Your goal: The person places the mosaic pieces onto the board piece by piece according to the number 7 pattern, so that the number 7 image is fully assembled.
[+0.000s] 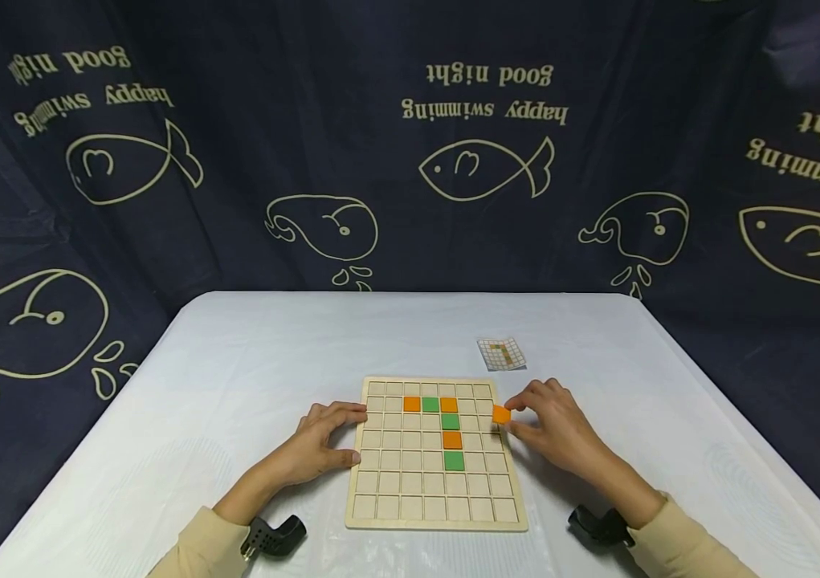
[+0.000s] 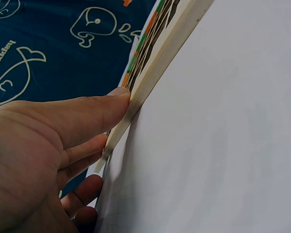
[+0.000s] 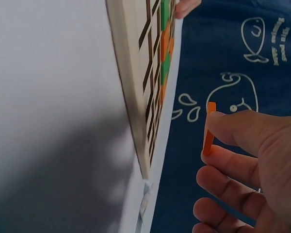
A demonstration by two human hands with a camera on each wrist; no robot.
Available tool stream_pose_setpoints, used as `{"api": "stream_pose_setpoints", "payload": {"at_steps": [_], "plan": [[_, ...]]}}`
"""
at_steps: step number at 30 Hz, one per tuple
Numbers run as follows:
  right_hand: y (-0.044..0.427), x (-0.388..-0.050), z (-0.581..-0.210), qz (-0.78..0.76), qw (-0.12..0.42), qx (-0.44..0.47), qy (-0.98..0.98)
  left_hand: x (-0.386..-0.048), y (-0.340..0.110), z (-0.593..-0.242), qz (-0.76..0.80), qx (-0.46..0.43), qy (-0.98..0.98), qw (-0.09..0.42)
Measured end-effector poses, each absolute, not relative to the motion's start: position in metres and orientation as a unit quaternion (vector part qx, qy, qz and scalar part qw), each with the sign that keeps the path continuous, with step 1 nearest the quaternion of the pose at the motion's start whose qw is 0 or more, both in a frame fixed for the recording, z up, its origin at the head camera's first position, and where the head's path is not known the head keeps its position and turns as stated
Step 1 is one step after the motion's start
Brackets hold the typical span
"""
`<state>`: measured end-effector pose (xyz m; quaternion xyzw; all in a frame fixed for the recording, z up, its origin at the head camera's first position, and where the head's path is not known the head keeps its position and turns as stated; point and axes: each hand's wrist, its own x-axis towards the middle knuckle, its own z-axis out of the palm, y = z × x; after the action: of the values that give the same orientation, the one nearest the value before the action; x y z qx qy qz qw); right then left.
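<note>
A wooden grid board (image 1: 438, 526) lies on the table with several orange and green square tiles in its cells. Orange, green and orange tiles form a short row; from its right end a column of green, orange and green runs toward me. My left hand (image 1: 316, 445) touches the board's left edge, thumb and fingers spread along it; the left wrist view shows the thumb (image 2: 106, 109) against that edge. Above the right edge, my right hand (image 1: 554, 421) pinches an orange square tile (image 3: 210, 131) between thumb and index finger, held clear of the board.
A small printed card (image 1: 502, 354) with a coloured grid pattern lies beyond the board's far right corner. A white cloth covers the table (image 1: 272, 337). Behind it hangs a dark blue curtain (image 1: 395, 160) with fish and whale drawings. Each wrist wears a black device (image 1: 275, 536).
</note>
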<state>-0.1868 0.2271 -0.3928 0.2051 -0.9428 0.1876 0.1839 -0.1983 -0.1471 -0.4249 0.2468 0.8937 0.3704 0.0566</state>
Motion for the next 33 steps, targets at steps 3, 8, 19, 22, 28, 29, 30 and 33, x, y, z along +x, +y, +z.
{"api": "stream_pose_setpoints", "payload": {"at_steps": [3,8,19,22,28,29,30,33], "plan": [[0.224,-0.184,-0.393,0.186,0.190,0.218,-0.939,-0.199,-0.147,-0.425,0.368,0.247,0.894,0.056],[0.219,-0.179,-0.392,0.183,0.199,0.234,-0.934,-0.199,-0.147,-0.425,0.378,0.248,0.890,0.057],[0.208,-0.168,-0.393,0.173,0.197,0.258,-0.930,-0.200,-0.147,-0.425,0.373,0.255,0.891,0.049],[0.206,-0.165,-0.394,0.170,0.193,0.266,-0.929,-0.200,-0.147,-0.426,0.374,0.253,0.891,0.049],[0.201,-0.160,-0.397,0.172,0.186,0.275,-0.927,-0.200,-0.148,-0.427,0.369,0.251,0.894,0.048],[0.200,-0.160,-0.397,0.171,0.185,0.277,-0.927,-0.200,-0.148,-0.427,0.368,0.251,0.894,0.048],[0.199,-0.159,-0.398,0.172,0.183,0.280,-0.927,-0.200,-0.148,-0.427,0.368,0.250,0.894,0.048],[0.197,-0.158,-0.399,0.171,0.176,0.284,-0.927,-0.200,-0.148,-0.427,0.368,0.248,0.895,0.050]]}}
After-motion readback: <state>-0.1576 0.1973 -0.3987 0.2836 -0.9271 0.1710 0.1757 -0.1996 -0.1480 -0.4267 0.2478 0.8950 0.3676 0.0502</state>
